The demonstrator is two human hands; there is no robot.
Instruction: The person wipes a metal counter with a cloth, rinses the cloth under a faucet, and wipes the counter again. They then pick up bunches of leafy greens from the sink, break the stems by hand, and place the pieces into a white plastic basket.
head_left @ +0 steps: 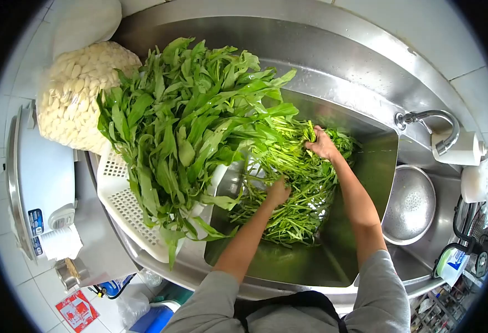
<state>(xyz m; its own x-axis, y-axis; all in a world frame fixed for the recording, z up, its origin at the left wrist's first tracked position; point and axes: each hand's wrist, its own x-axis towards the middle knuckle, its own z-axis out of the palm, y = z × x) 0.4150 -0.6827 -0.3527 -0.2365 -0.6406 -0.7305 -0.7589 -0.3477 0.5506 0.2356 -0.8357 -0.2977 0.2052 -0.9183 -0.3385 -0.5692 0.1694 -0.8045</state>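
Observation:
Long-stemmed leafy greens that look like water spinach [305,208] lie heaped in the deep steel sink basin [377,166]. My right hand [323,145] is at the far side of this heap, its fingers closed around some stems. Nearer to me, my left hand [279,192] is curled into the stems at the heap's left side, with its fingertips partly hidden. A big pile of the same greens [188,122] rests on a white perforated plastic basket [127,205] at the basin's left, and its stems hang over into the basin.
A bag of peeled garlic cloves [80,89] stands behind the basket. On the right, a metal colander [409,205] sits in a second basin, below a curved faucet [444,125] and a white paper roll [463,149]. A scale [46,177] is at far left.

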